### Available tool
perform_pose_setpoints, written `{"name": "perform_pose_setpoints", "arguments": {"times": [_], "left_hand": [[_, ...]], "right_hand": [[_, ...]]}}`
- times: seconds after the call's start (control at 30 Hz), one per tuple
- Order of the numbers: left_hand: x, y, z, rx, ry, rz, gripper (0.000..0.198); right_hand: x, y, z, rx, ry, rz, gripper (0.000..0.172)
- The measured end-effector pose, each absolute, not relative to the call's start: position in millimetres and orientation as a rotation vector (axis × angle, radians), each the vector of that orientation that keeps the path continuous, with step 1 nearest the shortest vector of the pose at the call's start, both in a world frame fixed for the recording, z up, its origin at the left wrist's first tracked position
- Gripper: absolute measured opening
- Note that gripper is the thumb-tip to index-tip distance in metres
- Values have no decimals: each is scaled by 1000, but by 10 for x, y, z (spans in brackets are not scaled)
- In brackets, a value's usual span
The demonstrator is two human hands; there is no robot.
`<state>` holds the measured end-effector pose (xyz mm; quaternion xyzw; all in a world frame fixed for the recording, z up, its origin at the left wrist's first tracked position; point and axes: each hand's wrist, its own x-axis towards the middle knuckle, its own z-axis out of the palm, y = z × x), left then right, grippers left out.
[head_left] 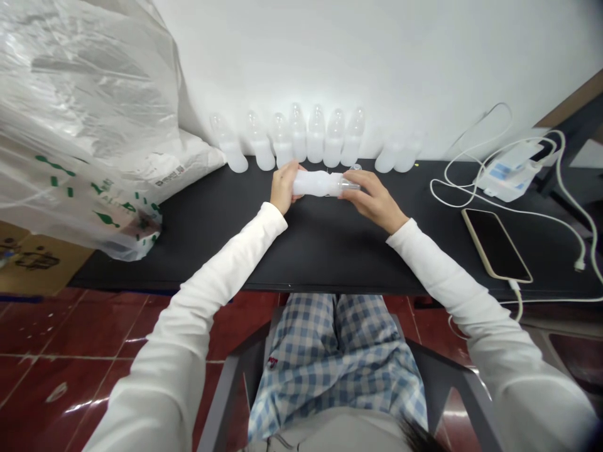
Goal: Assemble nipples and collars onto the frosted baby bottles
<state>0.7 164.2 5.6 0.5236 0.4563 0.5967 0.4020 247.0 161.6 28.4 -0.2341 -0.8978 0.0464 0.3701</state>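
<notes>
A frosted white plastic bottle (313, 183) with a narrowed middle lies sideways between my hands, above the black table. Its base end, at the left, is gripped by my left hand (283, 187), whose fingers are wrapped round it. My right hand (372, 196) is closed round the clear tapered cap (347, 184) at the other end. Behind my hands several similar bottles stand along the wall, among them a bottle (315, 135) with a clear domed top. Two white bottles (387, 157) stand further right, their tops hard to make out against the wall.
Plastic bags (94, 182) and a cardboard box (38, 257) crowd the left side. At the right, a phone (497, 245) is plugged into a cable near a white power strip (506, 172) with looping white cords. The black table (325, 251) ends just before my lap.
</notes>
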Motion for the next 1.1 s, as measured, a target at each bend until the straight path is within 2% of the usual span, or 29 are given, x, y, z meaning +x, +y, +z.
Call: {"name": "perform_pose_setpoints", "arguments": {"times": [0.17, 0.3, 0.37, 0.43, 0.57, 0.63, 0.73, 0.83, 0.97, 1.1], "left_hand": [[24, 1624, 84, 1269, 1112, 1430, 76], [48, 1530, 152, 1334, 1153, 1581, 75], [57, 1477, 174, 1424, 1192, 1684, 75], [63, 1437, 176, 1519, 1225, 1764, 74], [57, 1424, 150, 1679, 1268, 1799, 73], [47, 1448, 135, 1651, 1275, 1795, 72], [32, 1516, 97, 1485, 1268, 1742, 72], [-13, 1620, 27, 1283, 1251, 1649, 70], [-188, 1780, -44, 1027, 1217, 1584, 69], [-339, 1861, -9, 987, 1260, 1756, 71]], "right_hand": [[2540, 1672, 257, -567, -2511, 136, 36], [2488, 1694, 185, -562, -2364, 84, 23], [2439, 1665, 161, -595, -2250, 115, 46], [2384, 1617, 140, -671, -2161, 251, 60], [2289, 1555, 97, -865, -1980, 723, 51], [2269, 1568, 95, -835, -1911, 814, 48], [2305, 1615, 131, -688, -1987, 550, 51], [2429, 1657, 181, -613, -2177, 225, 34], [2670, 1721, 272, -739, -2207, 30, 36], [2894, 1868, 381, -945, -2054, -165, 34]]}}
